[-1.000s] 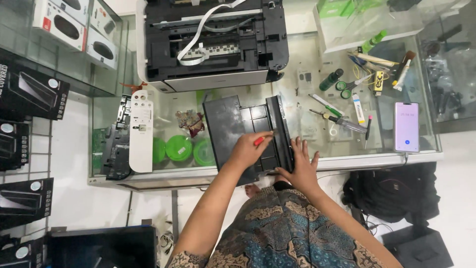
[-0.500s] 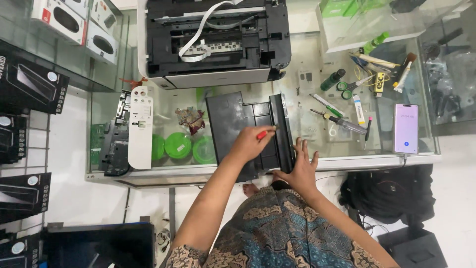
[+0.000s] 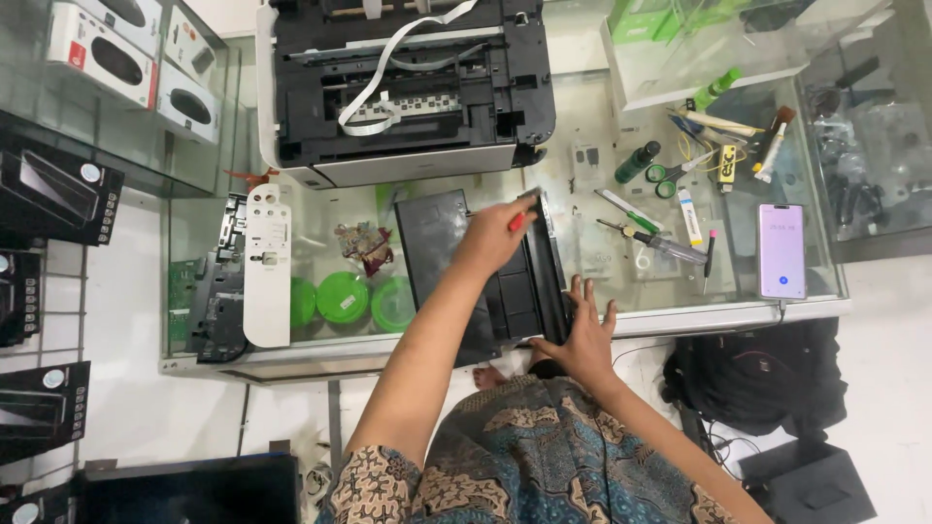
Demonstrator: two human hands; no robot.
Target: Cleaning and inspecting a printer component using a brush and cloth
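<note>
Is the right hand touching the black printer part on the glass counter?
Touching. The head view shows the right hand pressed flat, fingers spread, on the near right edge of the black printer part, with no gap between them.

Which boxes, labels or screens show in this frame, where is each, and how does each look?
Phone: right on the glass counter, flat, upright rectangle, lit pale lilac screen.
White boxes: top left shelf, white with dark oval pictures, red corner patch.
Black boxes: left edge, dark, with round white stickers.
Green box: top right, behind glass.
</note>
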